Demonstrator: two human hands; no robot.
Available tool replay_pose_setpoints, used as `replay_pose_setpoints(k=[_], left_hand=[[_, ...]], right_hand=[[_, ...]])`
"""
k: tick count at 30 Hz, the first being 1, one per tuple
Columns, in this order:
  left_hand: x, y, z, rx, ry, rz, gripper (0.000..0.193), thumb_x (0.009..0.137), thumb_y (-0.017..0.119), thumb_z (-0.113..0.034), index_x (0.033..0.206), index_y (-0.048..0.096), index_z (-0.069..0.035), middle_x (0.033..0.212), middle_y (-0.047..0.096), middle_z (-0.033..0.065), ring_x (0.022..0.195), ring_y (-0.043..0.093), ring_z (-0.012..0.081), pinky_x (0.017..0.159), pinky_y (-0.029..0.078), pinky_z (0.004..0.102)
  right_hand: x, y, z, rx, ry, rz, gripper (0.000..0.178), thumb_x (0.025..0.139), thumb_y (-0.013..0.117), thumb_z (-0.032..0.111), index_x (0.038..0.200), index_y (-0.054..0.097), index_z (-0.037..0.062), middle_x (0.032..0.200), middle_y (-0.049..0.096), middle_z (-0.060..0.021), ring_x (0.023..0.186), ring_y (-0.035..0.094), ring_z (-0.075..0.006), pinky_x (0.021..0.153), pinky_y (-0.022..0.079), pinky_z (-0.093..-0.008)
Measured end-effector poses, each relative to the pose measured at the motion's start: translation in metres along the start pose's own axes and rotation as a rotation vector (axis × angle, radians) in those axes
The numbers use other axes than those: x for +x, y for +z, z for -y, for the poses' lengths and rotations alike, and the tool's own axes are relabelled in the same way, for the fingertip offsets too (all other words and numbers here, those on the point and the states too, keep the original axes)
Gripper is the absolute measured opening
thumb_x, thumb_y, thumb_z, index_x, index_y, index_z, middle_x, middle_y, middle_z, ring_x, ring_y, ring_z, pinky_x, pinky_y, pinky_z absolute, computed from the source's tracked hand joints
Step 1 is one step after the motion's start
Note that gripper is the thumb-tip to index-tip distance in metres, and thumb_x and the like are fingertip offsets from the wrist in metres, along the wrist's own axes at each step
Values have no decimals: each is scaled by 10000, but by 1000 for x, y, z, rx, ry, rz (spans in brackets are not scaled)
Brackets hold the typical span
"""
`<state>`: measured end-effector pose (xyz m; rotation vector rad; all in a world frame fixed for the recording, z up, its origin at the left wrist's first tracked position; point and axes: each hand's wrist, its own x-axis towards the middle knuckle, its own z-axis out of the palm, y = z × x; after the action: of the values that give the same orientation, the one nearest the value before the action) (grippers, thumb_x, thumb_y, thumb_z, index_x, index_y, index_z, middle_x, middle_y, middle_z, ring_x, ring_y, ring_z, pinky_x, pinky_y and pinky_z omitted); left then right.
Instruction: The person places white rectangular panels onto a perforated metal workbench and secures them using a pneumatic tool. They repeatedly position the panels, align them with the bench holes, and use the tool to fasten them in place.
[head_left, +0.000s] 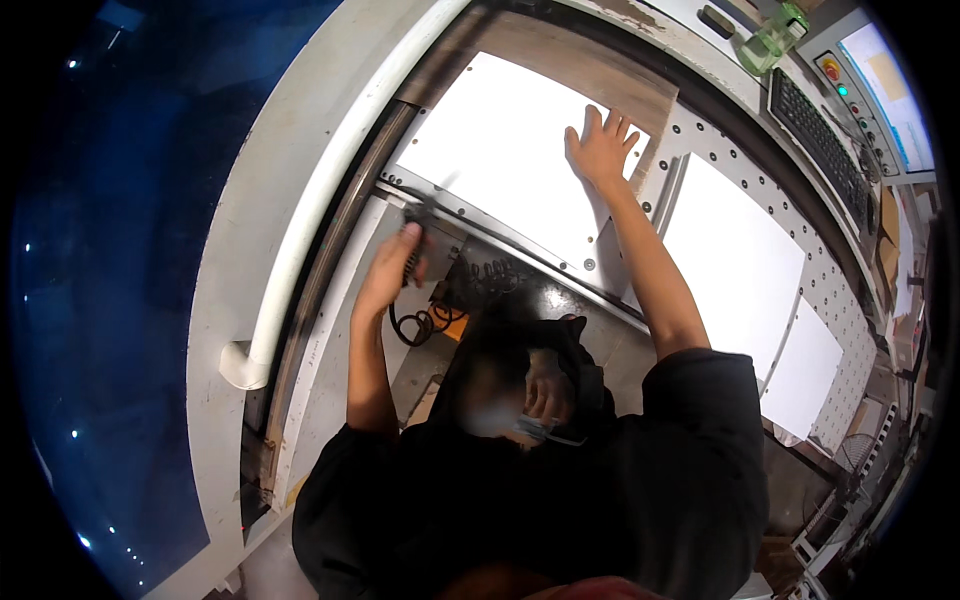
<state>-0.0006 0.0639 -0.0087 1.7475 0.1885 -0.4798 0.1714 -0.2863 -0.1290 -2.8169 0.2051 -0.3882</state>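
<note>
My right hand [601, 150] lies with spread fingers on the upper right part of a large white sheet or panel [510, 150]. That white piece rests on the machine table, with a brown board [560, 50] showing along its far side. At the table's front edge, left of the middle, my left hand [392, 265] is wrapped round a dark air blow gun [418, 214], its nozzle end blurred near the sheet's lower left corner. A black coiled hose [410, 328] hangs below that hand.
A stack of white sheets [735, 245] and a smaller white piece [803, 370] lie to the right on the perforated table. Beyond stand a keyboard [815, 140], a green bottle [770, 45] and a monitor [888, 85]. A thick white rail [330, 190] curves along the left.
</note>
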Motion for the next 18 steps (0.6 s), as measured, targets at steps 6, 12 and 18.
replay_pose_setpoints(k=[6, 12, 18], left_hand=[[7, -33, 2, 48, -56, -295, 636, 1031, 473, -617, 961, 625, -3, 567, 533, 37, 489, 526, 139, 495, 402, 290], [21, -24, -20, 97, -71, -162, 639, 1028, 473, -621, 916, 623, -10, 564, 548, 36, 470, 523, 137, 485, 406, 294], [110, -2, -52, 35, 147, -242, 639, 1017, 484, -632, 920, 608, -13, 569, 522, 23, 457, 490, 131, 471, 398, 293]], right_hand=[[11, 7, -5, -6, -113, -43, 667, 900, 621, 469, 1455, 517, 113, 1517, 425, -235, 1457, 309, -422, 1191, 162, -653], [11, 5, -4, 8, -102, -28, 661, 900, 613, 467, 1452, 523, 113, 1513, 429, -237, 1459, 309, -421, 1205, 158, -640], [12, 0, 2, 13, -92, -27, 615, 929, 588, 418, 1448, 529, 94, 1507, 437, -261, 1452, 322, -459, 1213, 152, -639]])
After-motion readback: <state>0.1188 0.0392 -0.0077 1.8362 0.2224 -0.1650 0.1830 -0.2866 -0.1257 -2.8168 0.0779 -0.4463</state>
